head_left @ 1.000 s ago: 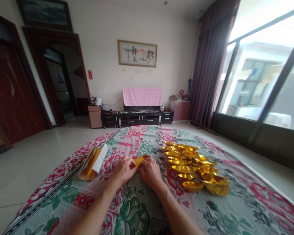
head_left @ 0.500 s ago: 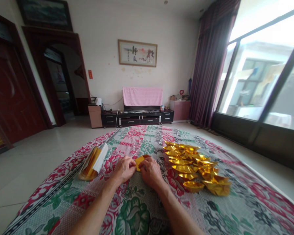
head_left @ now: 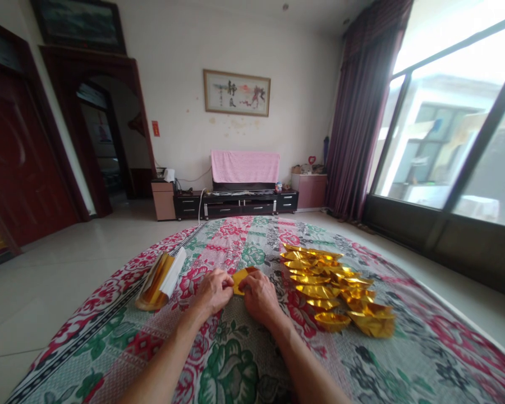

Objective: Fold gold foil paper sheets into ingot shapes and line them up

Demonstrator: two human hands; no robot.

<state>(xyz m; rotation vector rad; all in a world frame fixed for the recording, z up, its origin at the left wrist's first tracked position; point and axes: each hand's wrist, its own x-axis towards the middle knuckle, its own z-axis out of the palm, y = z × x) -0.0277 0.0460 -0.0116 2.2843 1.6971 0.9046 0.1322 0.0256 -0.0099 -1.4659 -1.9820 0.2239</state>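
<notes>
Paper [head_left: 239, 278], gold-coloured, sits pinched in the grip of the left hand [head_left: 214, 290] and the right hand [head_left: 259, 293].

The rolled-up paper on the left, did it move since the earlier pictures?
No. The paper roll lies in the same spot and tilts the same way against the flower pattern of the tablecloth around it.
</notes>
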